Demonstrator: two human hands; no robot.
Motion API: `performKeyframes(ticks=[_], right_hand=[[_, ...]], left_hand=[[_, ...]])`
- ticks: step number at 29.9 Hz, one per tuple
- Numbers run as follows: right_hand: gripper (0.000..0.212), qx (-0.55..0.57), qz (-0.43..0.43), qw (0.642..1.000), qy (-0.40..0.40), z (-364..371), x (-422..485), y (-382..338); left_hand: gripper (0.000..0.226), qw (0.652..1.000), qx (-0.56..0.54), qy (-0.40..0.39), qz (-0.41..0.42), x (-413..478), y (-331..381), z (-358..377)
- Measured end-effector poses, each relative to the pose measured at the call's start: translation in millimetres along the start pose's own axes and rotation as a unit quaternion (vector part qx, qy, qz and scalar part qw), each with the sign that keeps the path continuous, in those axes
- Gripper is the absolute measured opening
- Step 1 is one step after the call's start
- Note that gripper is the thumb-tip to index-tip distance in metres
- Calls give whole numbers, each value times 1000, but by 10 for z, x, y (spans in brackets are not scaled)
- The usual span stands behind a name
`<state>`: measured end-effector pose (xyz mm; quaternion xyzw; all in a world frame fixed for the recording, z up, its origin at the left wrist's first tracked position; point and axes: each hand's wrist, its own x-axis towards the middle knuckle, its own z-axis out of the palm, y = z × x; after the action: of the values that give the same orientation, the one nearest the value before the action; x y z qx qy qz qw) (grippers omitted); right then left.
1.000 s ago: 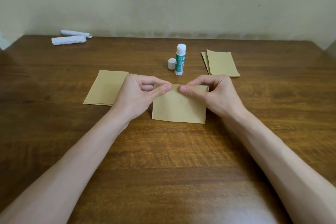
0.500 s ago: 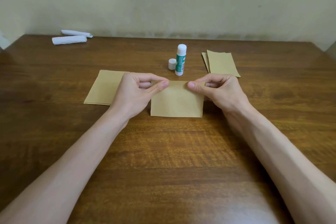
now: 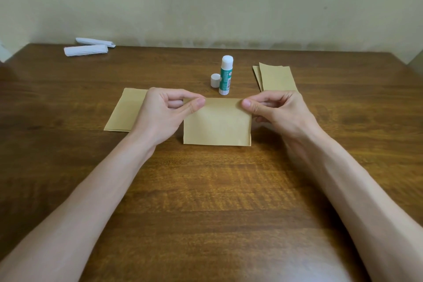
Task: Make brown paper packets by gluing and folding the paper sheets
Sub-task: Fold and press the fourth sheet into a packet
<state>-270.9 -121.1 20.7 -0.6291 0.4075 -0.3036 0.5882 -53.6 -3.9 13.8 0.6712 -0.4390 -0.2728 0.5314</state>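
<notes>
Brown folded paper (image 3: 217,124), rect., sits mid-table (image 3: 206,213) on dark wood, directly in front of the person. Near edge is at the tabletop. Whether the piece lies flat or is tipped up: cannot tell.

Head view (only view):

1. L hand (image 3: 160,114): pinches the paper's far-left corner, thumb (image 3: 196,104) on the near face and index finger curled over the top edge. Other fingers are curled in.
2. R hand (image 3: 281,112): pinches the far-right corner the same way, with its thumb on the near face. The hands are apart, the paper's full width between them. Both forearms are bare.
3. Glue stick (image 3: 226,75): upright and uncapped, w/ white tip and green-and-white label, just behind the paper's far edge.
4. Cap (image 3: 215,80): white, standing just left of the stick. Touching it or not: cannot tell.
5. Stack of brown sheets (image 3: 124,112): flat on the table, left of the paper, right part hidden behind the L hand.
6. Brown pieces (image 3: 277,78): at least two, overlapped and slightly fanned, right-rear, just beyond the R hand.
7. White rolls (image 3: 85,50): two, far-left corner, close together near the wall (image 3: 206,7).
</notes>
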Motion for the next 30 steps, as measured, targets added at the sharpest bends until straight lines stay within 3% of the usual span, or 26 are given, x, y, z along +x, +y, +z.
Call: performKeyframes(ticks=[12, 30], right_hand=[[7, 30, 30, 997, -58, 25, -43, -37], [13, 7, 5, 999, -49, 9, -5, 13]], left_hand=[[13, 1000, -5, -4, -10, -4, -8, -21], [14, 998, -47, 0, -46, -29, 43, -5]])
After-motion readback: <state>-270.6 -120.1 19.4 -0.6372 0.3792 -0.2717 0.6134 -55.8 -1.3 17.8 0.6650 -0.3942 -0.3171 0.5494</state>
